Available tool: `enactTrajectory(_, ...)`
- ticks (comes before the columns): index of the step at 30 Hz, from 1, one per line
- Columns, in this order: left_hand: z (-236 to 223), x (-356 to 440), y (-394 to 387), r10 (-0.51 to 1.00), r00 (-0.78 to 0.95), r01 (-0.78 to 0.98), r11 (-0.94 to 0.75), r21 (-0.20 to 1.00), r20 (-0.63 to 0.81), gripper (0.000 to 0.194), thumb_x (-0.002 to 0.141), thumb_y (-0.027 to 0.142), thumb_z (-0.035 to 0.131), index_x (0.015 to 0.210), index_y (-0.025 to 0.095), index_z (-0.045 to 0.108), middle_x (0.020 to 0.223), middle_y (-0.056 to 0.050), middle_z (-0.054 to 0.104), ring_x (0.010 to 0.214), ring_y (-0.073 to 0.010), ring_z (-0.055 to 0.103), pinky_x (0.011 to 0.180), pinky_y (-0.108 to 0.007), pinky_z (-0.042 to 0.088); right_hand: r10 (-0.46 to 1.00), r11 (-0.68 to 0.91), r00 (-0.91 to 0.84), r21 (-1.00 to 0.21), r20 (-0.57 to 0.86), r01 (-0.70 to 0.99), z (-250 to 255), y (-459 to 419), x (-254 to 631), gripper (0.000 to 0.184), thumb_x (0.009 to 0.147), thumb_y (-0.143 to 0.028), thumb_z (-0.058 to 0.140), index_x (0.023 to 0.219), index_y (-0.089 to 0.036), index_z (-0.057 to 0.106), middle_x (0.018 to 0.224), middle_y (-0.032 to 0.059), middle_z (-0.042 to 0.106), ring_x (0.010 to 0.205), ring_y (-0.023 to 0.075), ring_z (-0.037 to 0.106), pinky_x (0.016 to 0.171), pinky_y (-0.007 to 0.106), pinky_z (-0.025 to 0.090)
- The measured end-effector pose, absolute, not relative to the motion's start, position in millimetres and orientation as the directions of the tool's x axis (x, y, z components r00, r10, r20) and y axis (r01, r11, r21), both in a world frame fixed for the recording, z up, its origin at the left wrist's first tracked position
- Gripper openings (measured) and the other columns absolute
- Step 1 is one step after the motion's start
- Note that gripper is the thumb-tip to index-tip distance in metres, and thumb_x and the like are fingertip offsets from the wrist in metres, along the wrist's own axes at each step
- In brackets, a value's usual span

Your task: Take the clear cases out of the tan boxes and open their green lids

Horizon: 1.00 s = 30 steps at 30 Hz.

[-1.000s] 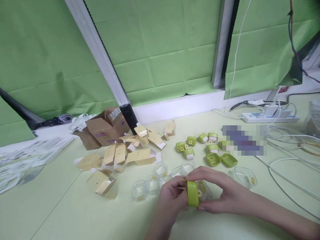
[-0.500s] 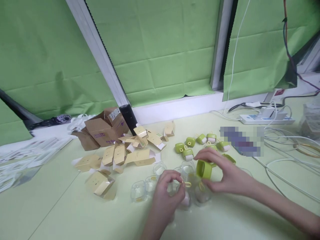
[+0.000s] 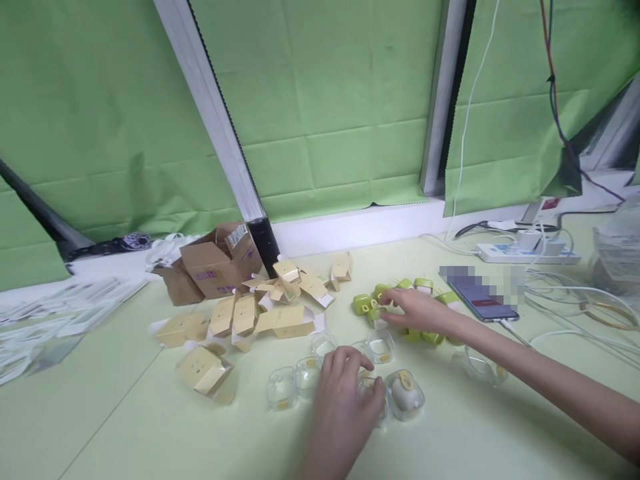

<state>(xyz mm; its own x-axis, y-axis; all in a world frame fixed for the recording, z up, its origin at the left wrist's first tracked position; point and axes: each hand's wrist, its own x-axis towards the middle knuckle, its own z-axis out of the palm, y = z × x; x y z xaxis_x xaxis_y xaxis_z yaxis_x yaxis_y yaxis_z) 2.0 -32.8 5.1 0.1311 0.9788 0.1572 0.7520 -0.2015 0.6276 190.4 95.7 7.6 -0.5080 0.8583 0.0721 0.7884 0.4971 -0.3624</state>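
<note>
Over a small clear plastic case [image 3: 379, 415] my left hand [image 3: 345, 390] is loosely curved, thumb and fingers apart; it partly hides the case. Just right of it stands another clear case [image 3: 415, 408] with a white rounded piece [image 3: 404, 393] and a yellow loop [image 3: 407, 380] inside. Farther back, my right hand [image 3: 413, 308] reaches among several small green cases and has its fingertips and thumb at a green case with a white lower part [image 3: 376, 319]. My right forearm covers part of this group. More clear cases [image 3: 283, 388] stand left of and behind my left hand.
Opened yellow cartons [image 3: 285, 321] lie in the middle left, before a brown cardboard box [image 3: 217, 267] and a black cylinder [image 3: 264, 243]. A phone [image 3: 480, 297], a white power strip [image 3: 525, 253] and loose cables spread at the right. A clear case [image 3: 483, 365] lies beneath my right forearm.
My right hand has let go of the green open-ended shell and moved back to the green cases. My left hand has loosened its pinch on a yellow loop. The view has shifted slightly.
</note>
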Motion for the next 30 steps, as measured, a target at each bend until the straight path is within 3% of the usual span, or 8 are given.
enactTrajectory(4, 11, 3, -32, 0.974, 0.091, 0.596, -0.22, 0.773, 0.208, 0.007, 0.079, 0.023, 0.052, 0.084, 0.022, 0.056, 0.097, -0.005, 0.059, 0.101, -0.0242, 0.05, 0.091, -0.04, 0.037, 0.9, 0.416, -0.432, -0.386, 0.048, 0.823, 0, 111, 165, 0.041, 0.074, -0.04, 0.065, 0.103, -0.014, 0.053, 0.077, 0.0092, 0.066, 0.066, 0.0253, 0.06, 0.058, 0.032, 0.042)
enactTrajectory(9, 8, 5, -23, 1.0, -0.01, 0.116, 0.011, 0.993, -0.01, 0.037, 0.083, 0.051, 0.049, 0.103, 0.02, 0.052, 0.089, -0.007, 0.061, 0.081, -0.0202, 0.053, 0.073, -0.033, 0.04, 0.873, 0.469, -0.472, -0.49, 0.127, 0.735, 19, 94, 173, 0.039, 0.082, -0.03, 0.056, 0.119, -0.02, 0.047, 0.096, 0.0071, 0.064, 0.079, 0.0208, 0.061, 0.068, 0.031, 0.047)
enactTrajectory(12, 6, 10, -18, 0.973, 0.14, -0.3, 0.217, 0.929, -0.182, 0.054, 0.081, 0.063, 0.044, 0.106, 0.015, 0.046, 0.078, -0.006, 0.061, 0.064, -0.0155, 0.05, 0.061, -0.03, 0.039, 0.71, 0.622, -0.641, -0.687, 0.292, 0.375, 36, 68, 184, 0.031, 0.087, -0.03, 0.051, 0.118, -0.025, 0.053, 0.118, 0.0063, 0.057, 0.108, 0.0202, 0.056, 0.091, 0.035, 0.046)
enactTrajectory(15, 4, 16, -19, 0.956, 0.268, -0.503, 0.247, 0.828, -0.122, 0.05, 0.082, 0.06, 0.047, 0.097, 0.012, 0.05, 0.074, -0.003, 0.057, 0.063, -0.0133, 0.051, 0.061, -0.029, 0.041, 0.558, 0.664, -0.76, -0.728, 0.332, 0.169, 45, 39, 185, 0.039, 0.082, -0.02, 0.057, 0.12, -0.027, 0.053, 0.123, 0.0035, 0.055, 0.119, 0.0203, 0.049, 0.101, 0.037, 0.041)
enactTrajectory(18, 0, 16, -26, 0.968, 0.244, -0.528, 0.185, 0.829, -0.06, 0.042, 0.085, 0.053, 0.051, 0.101, 0.014, 0.051, 0.079, -0.001, 0.055, 0.074, -0.0142, 0.055, 0.069, -0.029, 0.042, 0.586, 0.665, -0.742, -0.717, 0.327, 0.209, 46, 17, 178, 0.05, 0.072, -0.009, 0.06, 0.117, -0.026, 0.05, 0.124, 0.0033, 0.055, 0.118, 0.0204, 0.05, 0.1, 0.034, 0.042)
enactTrajectory(22, -2, 9, -35, 0.935, 0.35, -0.33, 0.172, 0.928, -0.049, 0.051, 0.082, 0.05, 0.058, 0.116, 0.017, 0.043, 0.086, -0.002, 0.057, 0.082, -0.0144, 0.056, 0.077, -0.029, 0.041, 0.645, 0.66, -0.673, -0.709, 0.362, 0.25, 41, 0, 172, 0.041, 0.068, -0.006, 0.06, 0.104, -0.024, 0.047, 0.114, 0.0037, 0.06, 0.103, 0.0179, 0.059, 0.087, 0.028, 0.049)
enactTrajectory(25, -2, 5, -40, 0.912, 0.41, -0.223, 0.136, 0.965, -0.034, 0.055, 0.078, 0.049, 0.063, 0.117, 0.017, 0.04, 0.085, -0.001, 0.055, 0.075, -0.0122, 0.054, 0.072, -0.028, 0.042, 0.625, 0.683, -0.696, -0.679, 0.354, 0.268, 37, -10, 177, 0.052, 0.071, -0.006, 0.057, 0.117, -0.026, 0.042, 0.116, 0.0032, 0.061, 0.105, 0.0172, 0.06, 0.089, 0.028, 0.049)
enactTrajectory(30, -18, 11, -45, 0.881, 0.472, -0.253, 0.162, 0.954, -0.025, 0.058, 0.071, 0.053, 0.069, 0.11, 0.021, 0.038, 0.078, 0.003, 0.05, 0.058, -0.0067, 0.046, 0.058, -0.022, 0.037, 0.634, 0.694, -0.691, -0.649, 0.348, 0.311, 28, -28, 187, 0.085, 0.072, -0.005, 0.055, 0.141, -0.031, 0.011, 0.133, 0.007, 0.051, 0.123, 0.0214, 0.051, 0.097, 0.031, 0.048)
